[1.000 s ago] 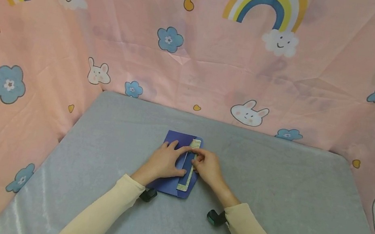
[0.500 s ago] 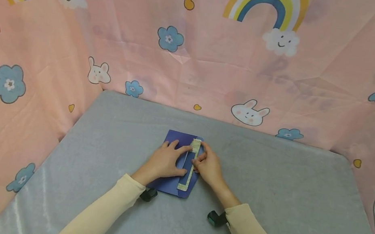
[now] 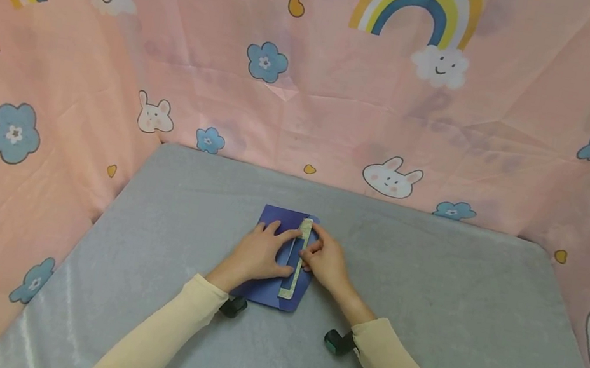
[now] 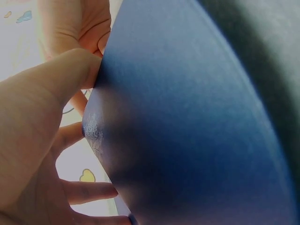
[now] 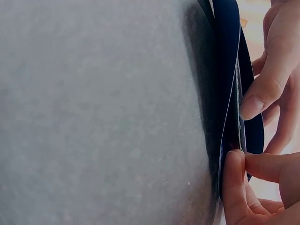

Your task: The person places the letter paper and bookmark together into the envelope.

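A blue-purple envelope (image 3: 278,215) lies on the grey table, its flap (image 3: 304,288) spread to the right. Out of its right side shows a card (image 3: 287,294) with a blue middle and a gold-patterned border. My left hand (image 3: 257,254) lies over the envelope with fingers spread, index fingertip and thumb at the card. From the right, my right hand (image 3: 330,262) pinches the card's outer edge between thumb and fingers, its index reaching up along the border. In the right wrist view, thumb and finger (image 5: 234,168) meet on that thin edge. The envelope hides most of the card.
The grey cloth-covered table (image 3: 437,309) stretches around the envelope on all sides. Behind and beside it hangs a pink printed curtain (image 3: 306,115). A small black device (image 3: 340,343) sits at the right cuff, another device (image 3: 233,307) at the left.
My right index finger has moved from beside the left index up to the card's top right. The card has slid slightly left into the envelope. My left hand has stayed in place.
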Demonstrator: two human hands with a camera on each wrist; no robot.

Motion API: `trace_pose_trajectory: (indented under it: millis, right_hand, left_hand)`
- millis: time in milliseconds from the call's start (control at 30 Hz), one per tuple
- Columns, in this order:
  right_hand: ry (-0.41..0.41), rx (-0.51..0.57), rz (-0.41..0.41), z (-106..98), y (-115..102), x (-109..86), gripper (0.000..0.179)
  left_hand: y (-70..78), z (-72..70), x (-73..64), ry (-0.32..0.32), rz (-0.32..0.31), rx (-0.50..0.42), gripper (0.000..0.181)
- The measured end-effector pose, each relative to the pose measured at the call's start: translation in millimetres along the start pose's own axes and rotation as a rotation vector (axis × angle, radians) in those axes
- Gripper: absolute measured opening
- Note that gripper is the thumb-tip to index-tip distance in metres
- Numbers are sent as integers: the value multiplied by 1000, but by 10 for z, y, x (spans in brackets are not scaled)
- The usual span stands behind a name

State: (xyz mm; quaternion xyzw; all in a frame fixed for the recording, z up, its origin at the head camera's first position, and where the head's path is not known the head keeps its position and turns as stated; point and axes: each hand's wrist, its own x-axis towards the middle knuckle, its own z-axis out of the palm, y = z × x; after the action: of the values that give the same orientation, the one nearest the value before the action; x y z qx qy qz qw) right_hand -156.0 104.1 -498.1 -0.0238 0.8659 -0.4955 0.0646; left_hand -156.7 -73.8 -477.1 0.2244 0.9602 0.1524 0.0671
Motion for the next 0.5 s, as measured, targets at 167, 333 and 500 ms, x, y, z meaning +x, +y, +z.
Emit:
trace_pose_trajectory:
  millis: [167,333,500]
  right_hand:
    - [4,47,11,2,28,7,70]
    - [-15,82,21,-29,70,0,66]
    - [-53,90,0,-58,84,-17,62]
  left_hand:
    - [0,8,-3,-2,3,2,76]
    - [-7,13,0,5,2,-2,76]
    - [-9,12,-1,0,-1,-4,75]
